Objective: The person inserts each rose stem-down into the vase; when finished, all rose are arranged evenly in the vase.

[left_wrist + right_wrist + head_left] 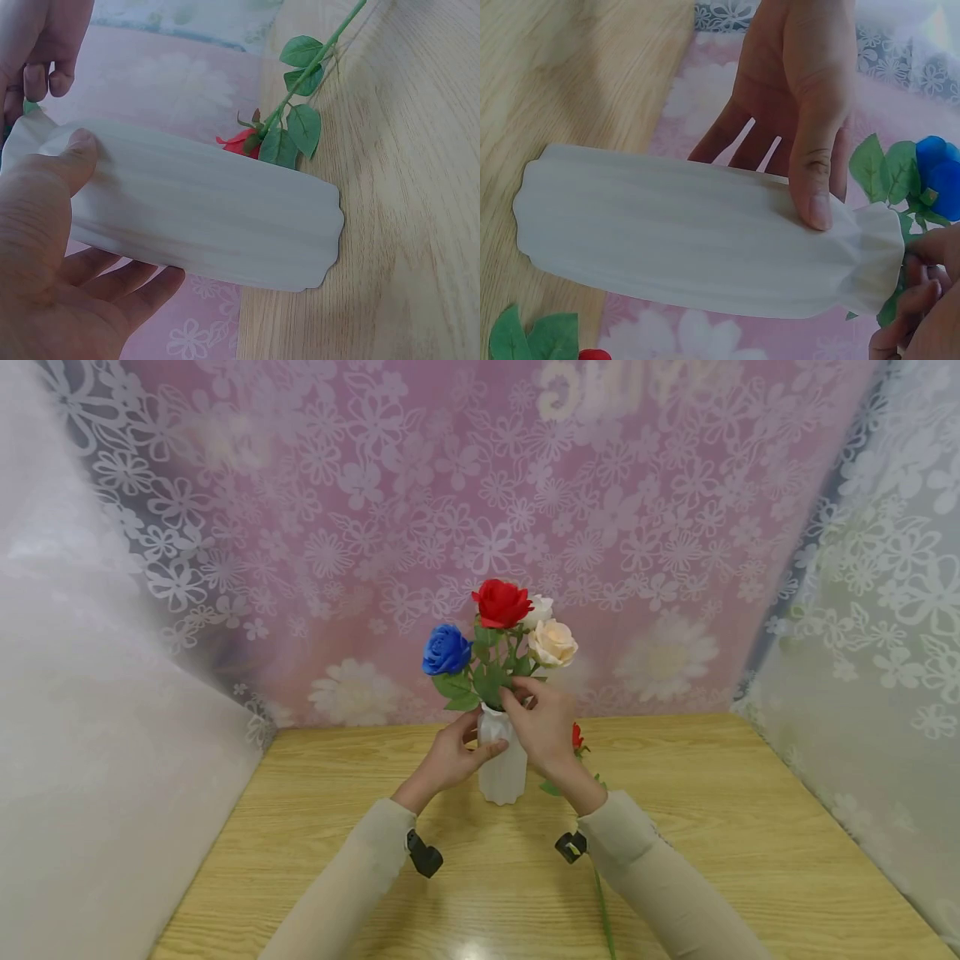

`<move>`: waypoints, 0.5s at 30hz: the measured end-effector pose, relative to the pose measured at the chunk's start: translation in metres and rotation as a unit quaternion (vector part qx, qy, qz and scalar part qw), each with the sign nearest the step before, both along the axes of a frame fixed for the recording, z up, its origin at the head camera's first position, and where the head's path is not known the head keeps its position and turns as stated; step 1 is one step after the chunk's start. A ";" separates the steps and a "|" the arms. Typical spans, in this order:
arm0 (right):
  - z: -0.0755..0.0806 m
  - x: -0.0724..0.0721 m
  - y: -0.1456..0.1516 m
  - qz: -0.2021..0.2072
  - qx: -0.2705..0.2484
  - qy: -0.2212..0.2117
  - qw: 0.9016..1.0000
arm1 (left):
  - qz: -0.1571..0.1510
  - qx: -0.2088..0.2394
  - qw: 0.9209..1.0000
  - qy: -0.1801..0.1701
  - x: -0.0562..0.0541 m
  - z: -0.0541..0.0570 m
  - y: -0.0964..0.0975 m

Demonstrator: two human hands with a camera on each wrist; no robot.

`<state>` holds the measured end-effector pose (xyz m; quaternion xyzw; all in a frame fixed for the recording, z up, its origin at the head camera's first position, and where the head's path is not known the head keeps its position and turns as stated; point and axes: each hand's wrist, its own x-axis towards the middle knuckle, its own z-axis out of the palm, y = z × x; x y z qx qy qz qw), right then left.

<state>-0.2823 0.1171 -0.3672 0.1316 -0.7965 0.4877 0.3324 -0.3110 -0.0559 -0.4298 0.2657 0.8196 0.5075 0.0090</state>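
Note:
A white fluted vase [502, 777] stands upright on the table. My left hand [452, 753] holds it near the top, thumb on the front and fingers round the far side, as the left wrist view also shows. Out of its mouth rise a red rose [502, 603], a blue rose [447, 650], a cream rose [553, 644] and a white rose [540, 609] partly hidden behind. At the mouth, my right hand [545, 720] pinches a rose stem among the leaves; which rose it belongs to is hidden.
Another red rose [241, 142] lies on the wooden table [315, 860], right of the vase, its stem running toward the front edge under the right forearm. A pink flowered curtain [420, 527] hangs close behind, with pale sheets at both sides.

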 end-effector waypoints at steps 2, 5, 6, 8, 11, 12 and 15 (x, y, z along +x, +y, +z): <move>-0.001 -0.003 -0.001 -0.008 0.013 0.007 1.000 | -0.005 0.001 1.000 0.005 0.000 0.000 0.000; -0.001 -0.008 -0.002 -0.024 0.031 0.001 0.999 | -0.016 0.004 1.000 0.014 -0.001 0.000 0.000; 0.000 -0.009 -0.003 -0.031 0.037 -0.004 0.999 | -0.018 0.004 1.000 0.015 -0.001 0.000 -0.001; 0.000 -0.011 -0.003 -0.044 0.047 -0.012 0.998 | -0.021 0.003 1.000 0.018 0.000 0.000 -0.001; 0.000 -0.011 -0.003 -0.046 0.050 -0.020 0.997 | -0.020 -0.003 1.000 0.017 0.000 0.001 -0.002; -0.001 -0.011 -0.003 -0.044 0.050 -0.021 0.998 | -0.020 -0.004 1.000 0.017 0.000 0.001 -0.002; -0.001 -0.006 0.001 -0.021 0.033 -0.018 0.999 | -0.022 -0.003 1.000 0.021 0.000 0.001 -0.002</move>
